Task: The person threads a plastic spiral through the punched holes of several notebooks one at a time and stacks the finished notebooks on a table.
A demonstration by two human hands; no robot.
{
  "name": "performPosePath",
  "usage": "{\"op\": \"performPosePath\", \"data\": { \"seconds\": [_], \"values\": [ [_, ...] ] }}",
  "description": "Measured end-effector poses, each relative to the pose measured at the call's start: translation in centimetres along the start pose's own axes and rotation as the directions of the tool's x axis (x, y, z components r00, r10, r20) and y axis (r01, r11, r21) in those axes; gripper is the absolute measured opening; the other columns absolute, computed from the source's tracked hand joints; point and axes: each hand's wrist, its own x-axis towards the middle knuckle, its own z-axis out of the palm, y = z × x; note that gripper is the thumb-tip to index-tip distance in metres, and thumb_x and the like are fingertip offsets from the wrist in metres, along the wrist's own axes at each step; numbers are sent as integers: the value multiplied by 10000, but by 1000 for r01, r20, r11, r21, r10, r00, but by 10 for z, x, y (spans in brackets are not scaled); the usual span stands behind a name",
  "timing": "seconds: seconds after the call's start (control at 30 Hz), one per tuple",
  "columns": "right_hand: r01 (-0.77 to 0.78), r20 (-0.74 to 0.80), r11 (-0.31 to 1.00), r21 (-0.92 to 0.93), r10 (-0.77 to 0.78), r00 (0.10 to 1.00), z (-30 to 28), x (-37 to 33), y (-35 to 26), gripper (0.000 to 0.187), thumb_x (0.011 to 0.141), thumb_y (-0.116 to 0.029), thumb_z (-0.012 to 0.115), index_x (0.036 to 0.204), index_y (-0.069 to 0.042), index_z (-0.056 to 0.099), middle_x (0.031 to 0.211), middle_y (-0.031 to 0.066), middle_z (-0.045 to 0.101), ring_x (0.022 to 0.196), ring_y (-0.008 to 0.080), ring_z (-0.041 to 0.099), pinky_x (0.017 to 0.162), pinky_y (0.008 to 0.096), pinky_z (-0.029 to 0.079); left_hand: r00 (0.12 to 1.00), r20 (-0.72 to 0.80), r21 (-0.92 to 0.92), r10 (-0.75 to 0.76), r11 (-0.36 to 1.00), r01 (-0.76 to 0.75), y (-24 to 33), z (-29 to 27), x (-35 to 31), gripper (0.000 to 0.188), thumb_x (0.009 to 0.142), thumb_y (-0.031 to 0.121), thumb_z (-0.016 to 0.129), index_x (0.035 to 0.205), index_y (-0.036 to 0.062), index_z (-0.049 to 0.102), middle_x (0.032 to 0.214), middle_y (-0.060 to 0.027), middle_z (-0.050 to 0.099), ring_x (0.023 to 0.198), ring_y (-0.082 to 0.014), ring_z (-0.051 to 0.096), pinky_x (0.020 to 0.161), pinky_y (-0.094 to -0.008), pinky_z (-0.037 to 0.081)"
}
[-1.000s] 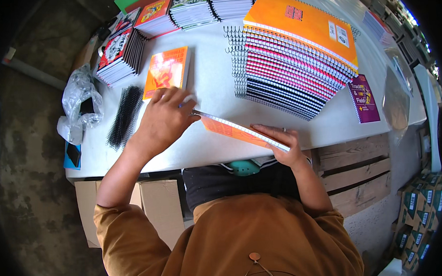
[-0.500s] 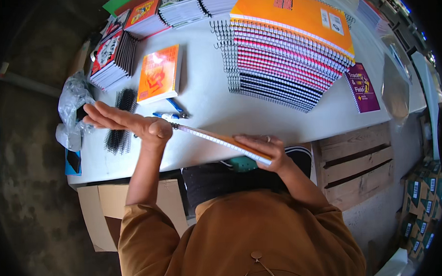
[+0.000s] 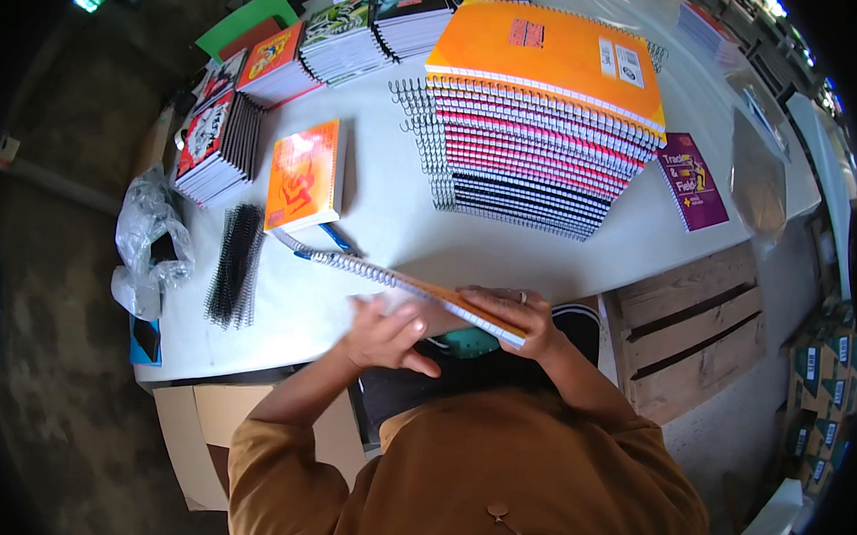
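Note:
My right hand is closed around the near right end of an orange-covered notebook, held on edge over the table's front edge. A wire spiral coil runs along the notebook's upper left edge, and its loose end sticks out beyond the pages. Just below that edge my left hand is open, fingers apart and slightly blurred, apparently holding nothing. Beyond the coil's tip lies a blue-handled tool, partly hidden by it. An orange book rests behind the tool.
A tall stack of spiral notebooks stands at the back right, beside a purple notebook. Loose black coils and clear plastic lie on the left. Stacked books line the back left. A wooden crate stands below the table.
My left hand has moved right and toward me, from the coil's tip to below the notebook. More coil now shows along the notebook's edge. The right hand keeps its hold.

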Motion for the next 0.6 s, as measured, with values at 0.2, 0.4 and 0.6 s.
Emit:
{"op": "performPosePath", "data": {
  "seconds": [0.2,0.4,0.6],
  "values": [
    [-15,22,1000,28,14,1000,13,-16,-3,406,682,-31,705,1074,11,609,1022,143,639,877,260,644,789,344,506,906,52,115,-420,904,413,-8,16,-10,1085,751,765,328,1332,-135,159,1379,-330,185,1278,-497,183,1041,-554,148],
    [-86,37,996,18,85,996,9,-22,-2,385,706,-39,688,1080,2,605,1017,132,642,862,267,644,766,331,512,988,-152,245,-3,969,40,-18,-1,40,1055,702,737,467,1374,-22,171,1380,-254,257,1247,-488,240,1005,-622,169],
    [-97,-53,995,1,97,994,11,-18,0,373,704,-1,657,1075,-3,610,1050,109,636,904,251,640,773,332,515,978,106,-251,-177,947,199,28,19,-5,939,752,682,476,1415,96,161,1352,-244,320,1227,-526,244,994,-653,164]
  ]
}}
